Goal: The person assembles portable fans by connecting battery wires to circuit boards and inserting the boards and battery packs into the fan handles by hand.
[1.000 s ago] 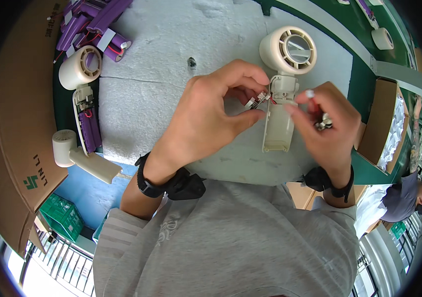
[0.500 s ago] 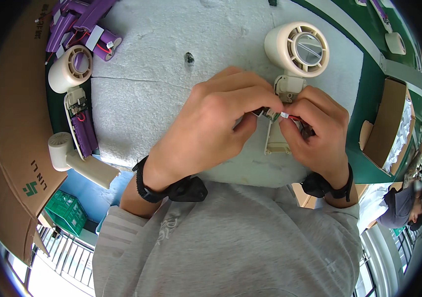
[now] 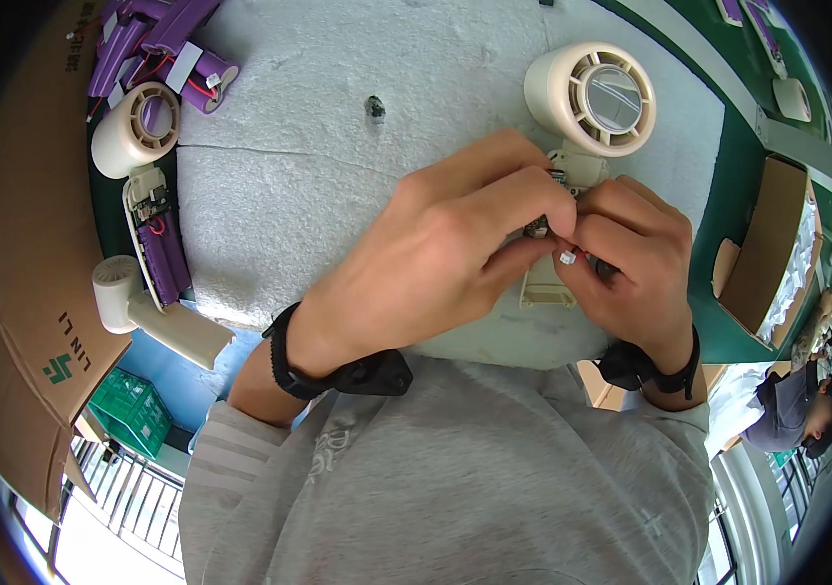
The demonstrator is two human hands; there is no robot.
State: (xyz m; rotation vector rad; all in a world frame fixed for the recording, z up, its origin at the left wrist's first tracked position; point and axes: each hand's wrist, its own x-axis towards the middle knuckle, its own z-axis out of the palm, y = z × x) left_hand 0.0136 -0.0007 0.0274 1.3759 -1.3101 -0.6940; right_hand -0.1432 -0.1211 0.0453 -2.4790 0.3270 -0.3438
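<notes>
A cream handheld fan [image 3: 572, 83] lies on the white foam pad [image 3: 279, 117], its round head away from me and its open handle shell [image 3: 547, 291] toward me. Over the handle, my left hand [image 3: 464, 239] pinches a small circuit board [image 3: 536, 228], mostly covered by the fingers. Close against it, my right hand [image 3: 635, 255] is closed on a thin red wire whose white plug [image 3: 568, 257] sticks out by the thumb. Something dark shows inside the right hand's curled fingers, too hidden to name.
At the left lie a second opened fan [image 3: 138, 132] with a purple battery, a cream handle part [image 3: 167, 331] and a heap of purple batteries [image 3: 157, 44]. A small black piece [image 3: 375, 110] rests on the foam. Cardboard boxes stand left [image 3: 26, 244] and right [image 3: 762, 244].
My left fingers have shifted slightly right, closer to the right hand. The white plug has turned and now points downward by the right thumb. The fan has barely moved.
</notes>
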